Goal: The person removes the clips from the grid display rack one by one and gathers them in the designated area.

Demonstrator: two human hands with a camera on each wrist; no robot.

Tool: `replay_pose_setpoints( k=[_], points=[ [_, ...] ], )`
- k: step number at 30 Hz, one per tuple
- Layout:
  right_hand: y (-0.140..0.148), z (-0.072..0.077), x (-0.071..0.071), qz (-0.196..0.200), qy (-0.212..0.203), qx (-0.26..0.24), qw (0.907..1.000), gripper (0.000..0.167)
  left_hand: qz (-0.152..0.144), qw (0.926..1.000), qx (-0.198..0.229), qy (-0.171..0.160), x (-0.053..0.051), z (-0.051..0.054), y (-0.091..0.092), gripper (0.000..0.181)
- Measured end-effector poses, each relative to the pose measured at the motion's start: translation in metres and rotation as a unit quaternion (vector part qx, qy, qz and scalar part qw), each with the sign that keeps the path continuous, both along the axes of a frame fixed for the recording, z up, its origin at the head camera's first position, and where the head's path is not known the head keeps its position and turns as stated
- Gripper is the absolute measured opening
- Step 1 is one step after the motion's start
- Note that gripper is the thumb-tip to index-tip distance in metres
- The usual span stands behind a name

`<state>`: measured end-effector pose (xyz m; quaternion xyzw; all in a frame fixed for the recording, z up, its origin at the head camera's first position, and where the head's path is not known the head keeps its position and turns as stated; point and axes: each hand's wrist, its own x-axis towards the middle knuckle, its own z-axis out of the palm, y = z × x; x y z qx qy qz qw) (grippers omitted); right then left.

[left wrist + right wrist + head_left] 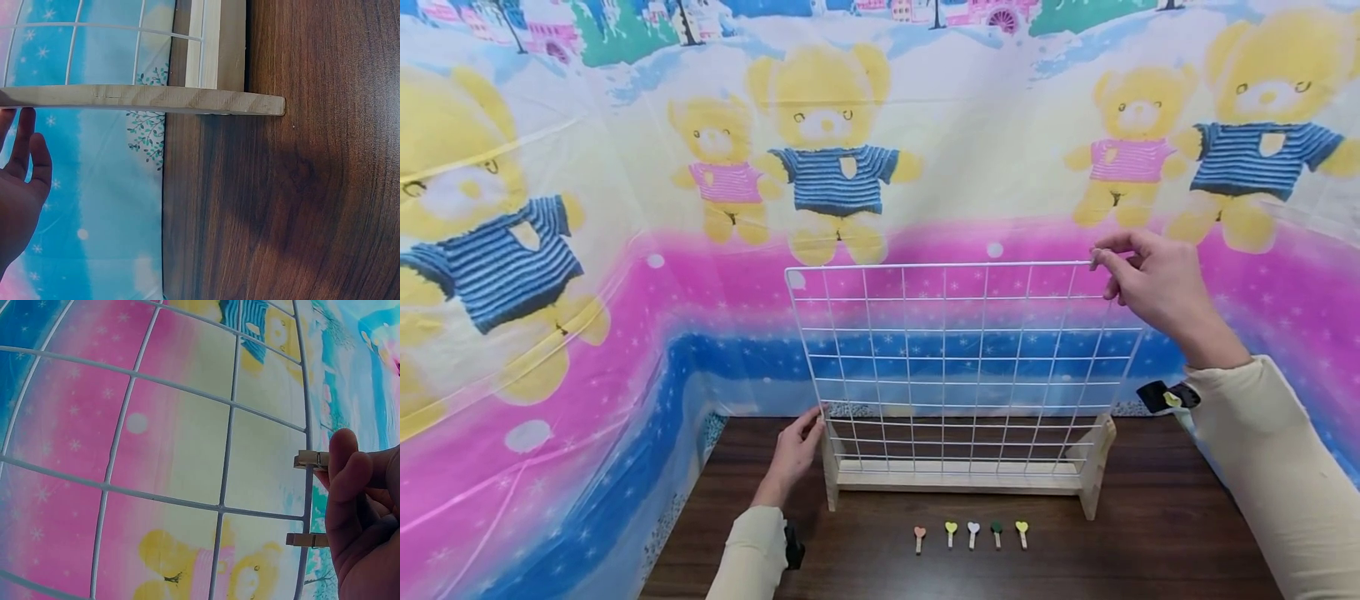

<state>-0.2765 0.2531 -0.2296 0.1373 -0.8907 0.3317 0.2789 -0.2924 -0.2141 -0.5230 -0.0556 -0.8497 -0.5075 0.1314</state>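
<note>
A white wire grid (945, 358) stands upright in a wooden stand (958, 481) on the table. At its top right corner, my right hand (1165, 287) pinches a small wooden clothespin (310, 460) that straddles the top wire. A second clothespin (306, 540) sits on the same wire close by, its back end hidden behind the fingers. My left hand (792, 457) is at the stand's left end piece (144, 97), its fairly straight fingertips touching the wood. In front of the stand lie several heart-topped clothespins in a row: orange (919, 537), yellow, white (973, 533) and dark green (997, 533).
The dark wood-grain table (880, 567) extends in front of and beside the stand. Behind and at the sides hangs a cloth backdrop (1000, 183) printed with teddy bears. The stand's right end piece (1099, 467) stands below my right forearm.
</note>
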Motion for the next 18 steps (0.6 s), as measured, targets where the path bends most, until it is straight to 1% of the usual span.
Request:
replay_pose_setpoints(
  k=[2,7,10,12,15,18],
  points=[
    [0.000,0.000,0.000,-0.001,0.009,-0.008,0.9999,0.026,0.000,1.0000,0.002,-0.004,0.001,0.000,0.001,0.033],
    [-0.002,0.003,0.004,-0.008,0.047,-0.033,0.9983,0.026,-0.003,0.9999,0.003,-0.010,0.002,-0.002,0.000,0.034],
    [-0.004,0.005,0.010,-0.010,0.059,-0.021,0.9980,0.026,0.000,0.9999,0.001,-0.011,0.002,-0.003,-0.001,0.035],
    [-0.005,0.004,0.015,-0.004,0.064,-0.007,0.9979,0.024,0.004,0.9999,0.002,-0.011,0.001,-0.003,-0.001,0.034],
    [-0.005,-0.001,0.023,0.009,0.072,0.009,0.9973,0.019,0.005,1.0000,0.000,-0.007,0.000,-0.002,0.000,0.034],
    [-0.003,-0.010,0.031,0.022,0.074,0.023,0.9968,0.014,0.005,0.9999,0.004,-0.009,-0.001,0.000,0.000,0.034]
  ],
)
